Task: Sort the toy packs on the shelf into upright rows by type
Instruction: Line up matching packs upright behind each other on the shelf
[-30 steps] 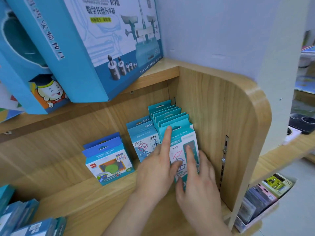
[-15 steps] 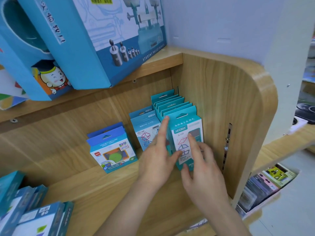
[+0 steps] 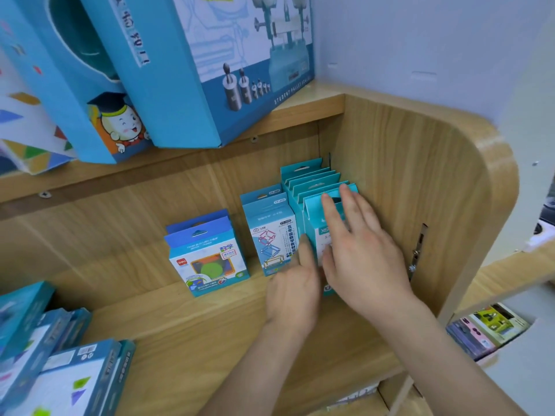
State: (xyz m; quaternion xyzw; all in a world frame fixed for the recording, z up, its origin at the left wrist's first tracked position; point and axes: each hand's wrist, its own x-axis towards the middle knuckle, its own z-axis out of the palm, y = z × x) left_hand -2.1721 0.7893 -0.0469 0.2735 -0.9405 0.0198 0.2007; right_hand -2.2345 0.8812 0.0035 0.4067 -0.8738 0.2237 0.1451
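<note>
On the wooden shelf point(image 3: 210, 325), a row of several teal packs point(image 3: 312, 178) stands upright against the right side panel point(image 3: 405, 175). My right hand point(image 3: 360, 253) lies flat on the face of the front teal pack point(image 3: 313, 214), fingers apart and reaching its top edge. My left hand point(image 3: 292, 286) rests against that pack's lower left edge, one finger pointing up; its other fingers are hidden under my right hand. To the left stand two light-blue packs with cube-frame drawings point(image 3: 270, 235), and further left two blue packs with a green disc point(image 3: 207, 259), all upright.
Large blue boxes point(image 3: 210, 70) sit on the shelf above and overhang the work area. Several blue packs point(image 3: 60, 370) lie stacked at the lower left. More packs point(image 3: 486, 328) sit on a lower shelf beyond the side panel at the right.
My right hand has slid up the front teal pack's face to its top edge. My left hand has dropped to the pack's lower left edge. The view has shifted slightly.
</note>
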